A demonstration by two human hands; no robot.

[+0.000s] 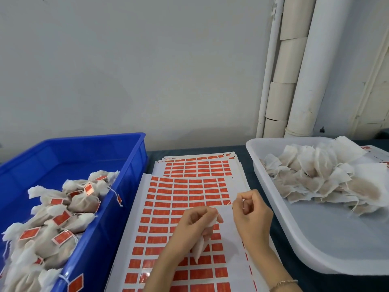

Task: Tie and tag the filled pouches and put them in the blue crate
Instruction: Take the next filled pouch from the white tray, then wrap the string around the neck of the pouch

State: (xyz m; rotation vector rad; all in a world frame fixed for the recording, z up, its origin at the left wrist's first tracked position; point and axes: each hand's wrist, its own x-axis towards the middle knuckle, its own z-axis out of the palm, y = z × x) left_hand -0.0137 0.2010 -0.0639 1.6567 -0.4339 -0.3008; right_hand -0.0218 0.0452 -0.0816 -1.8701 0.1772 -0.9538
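Observation:
My left hand [194, 224] grips a white filled pouch [199, 248] over the sticker sheet; the pouch's body hangs below my fingers. My right hand [251, 211] is curled just to its right and pinches something thin at the fingertips, likely the pouch's string or a red tag. The blue crate [117, 161] at the left holds several tied pouches with red tags [61, 218]. A white tray [315, 239] at the right holds a heap of untied pouches [311, 178].
Sheets of red stickers [185, 199] lie stacked between crate and tray on a dark table. One tagged pouch [75, 283] hangs over the crate's near rim. White pipes [294, 81] run up the wall at the back right.

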